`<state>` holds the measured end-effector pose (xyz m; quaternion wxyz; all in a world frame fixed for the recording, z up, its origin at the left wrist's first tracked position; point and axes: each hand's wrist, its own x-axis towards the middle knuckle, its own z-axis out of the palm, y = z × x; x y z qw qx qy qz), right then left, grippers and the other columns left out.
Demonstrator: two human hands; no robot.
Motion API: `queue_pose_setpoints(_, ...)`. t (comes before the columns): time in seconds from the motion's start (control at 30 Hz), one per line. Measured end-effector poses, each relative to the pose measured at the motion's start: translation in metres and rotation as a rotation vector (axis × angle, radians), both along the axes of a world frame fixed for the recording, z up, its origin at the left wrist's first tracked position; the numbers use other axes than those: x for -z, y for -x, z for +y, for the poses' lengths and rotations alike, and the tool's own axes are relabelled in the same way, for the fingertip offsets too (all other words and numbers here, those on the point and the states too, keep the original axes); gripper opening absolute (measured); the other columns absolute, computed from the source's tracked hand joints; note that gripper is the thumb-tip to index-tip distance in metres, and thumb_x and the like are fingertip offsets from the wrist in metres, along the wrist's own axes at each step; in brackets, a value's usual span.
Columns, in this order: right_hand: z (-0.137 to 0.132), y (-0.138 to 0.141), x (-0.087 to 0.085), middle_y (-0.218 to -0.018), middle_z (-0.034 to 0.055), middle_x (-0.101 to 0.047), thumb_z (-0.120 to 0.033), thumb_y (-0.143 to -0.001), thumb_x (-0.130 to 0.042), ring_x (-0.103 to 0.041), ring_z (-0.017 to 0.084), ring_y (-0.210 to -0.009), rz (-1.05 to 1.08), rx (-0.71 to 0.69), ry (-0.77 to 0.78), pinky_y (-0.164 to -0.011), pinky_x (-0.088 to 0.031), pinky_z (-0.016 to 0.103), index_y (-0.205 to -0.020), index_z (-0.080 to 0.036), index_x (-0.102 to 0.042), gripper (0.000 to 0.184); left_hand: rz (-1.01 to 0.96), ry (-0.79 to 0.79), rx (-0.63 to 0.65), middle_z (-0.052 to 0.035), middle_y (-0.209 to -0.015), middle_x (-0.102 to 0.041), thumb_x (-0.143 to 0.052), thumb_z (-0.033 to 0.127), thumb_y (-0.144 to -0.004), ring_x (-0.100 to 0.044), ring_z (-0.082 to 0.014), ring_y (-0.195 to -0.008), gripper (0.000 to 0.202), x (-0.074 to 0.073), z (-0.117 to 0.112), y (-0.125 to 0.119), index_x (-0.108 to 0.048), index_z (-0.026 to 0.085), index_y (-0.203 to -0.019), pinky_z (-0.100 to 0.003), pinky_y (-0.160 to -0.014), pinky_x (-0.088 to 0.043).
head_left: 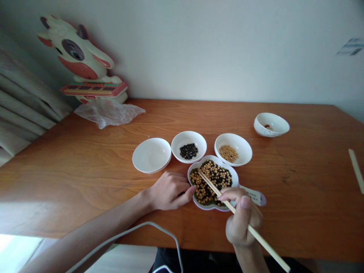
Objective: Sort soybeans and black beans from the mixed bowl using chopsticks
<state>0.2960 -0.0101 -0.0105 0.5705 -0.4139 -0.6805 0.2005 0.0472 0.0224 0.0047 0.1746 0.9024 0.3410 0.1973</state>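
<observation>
My right hand (241, 220) is closed around a pair of wooden chopsticks (216, 189), whose tips reach into a flower-shaped white dish (234, 176) of mixed yellow and black beans. My left hand (170, 191) rests on the table with curled fingers, its thumb touching the left rim of that dish. Behind the dish stand three white bowls: an empty one (151, 154), one with black beans (189, 146), one with yellow beans (233, 148).
A small patterned bowl (271, 124) sits at the back right. A cartoon cow figure (85, 64) and a crumpled plastic bag (109, 112) are at the back left. A loose wooden stick (356, 170) lies at the right edge. A grey cable (148, 227) crosses the near table edge.
</observation>
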Motion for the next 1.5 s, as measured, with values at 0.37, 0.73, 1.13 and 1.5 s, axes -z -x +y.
queue_pose_setpoints(0.37,-0.001,-0.002,0.000,-0.087,0.0058,-0.074,-0.026,-0.109,-0.027,-0.070,0.020,-0.082,0.066,-0.008,-0.031,-0.075,-0.052,0.038,-0.085,-0.021,-0.069,0.048,0.016,-0.009,-0.007,-0.0023,-0.067,-0.062,-0.040,0.028,-0.110,-0.056,-0.0141,-0.060,0.046,0.004,-0.001,0.001,-0.054,0.019,-0.068,-0.032,-0.062,-0.038)
queue_pose_setpoints(0.73,-0.001,-0.005,0.004,-0.083,0.0064,-0.073,-0.040,-0.109,-0.025,-0.067,0.023,-0.082,0.113,0.094,-0.031,-0.076,-0.049,0.040,-0.081,-0.022,-0.070,0.056,0.022,0.017,-0.009,-0.0025,-0.068,-0.062,-0.039,0.029,-0.111,-0.056,-0.0139,-0.061,0.046,0.005,0.000,0.001,-0.052,0.019,-0.068,-0.031,-0.063,-0.038)
queue_pose_setpoints(1.13,-0.003,-0.010,-0.001,-0.079,0.0045,-0.073,-0.038,-0.110,-0.022,-0.068,0.020,-0.074,0.130,0.083,-0.157,-0.068,-0.050,0.039,-0.079,-0.021,-0.072,0.061,0.028,0.019,-0.009,-0.0023,-0.069,-0.062,-0.039,0.029,-0.111,-0.056,-0.0140,-0.062,0.045,0.004,-0.001,0.001,-0.052,0.020,-0.068,-0.032,-0.063,-0.037)
queue_pose_setpoints(1.5,-0.002,-0.011,0.003,-0.078,0.0045,-0.073,-0.042,-0.109,-0.023,-0.068,0.022,-0.076,0.121,0.115,-0.092,-0.073,-0.048,0.041,-0.077,-0.022,-0.070,0.060,0.015,-0.021,-0.012,-0.0024,-0.066,-0.061,-0.038,0.028,-0.110,-0.054,-0.0142,-0.058,0.047,0.002,0.000,0.000,-0.055,0.020,-0.067,-0.032,-0.061,-0.038)
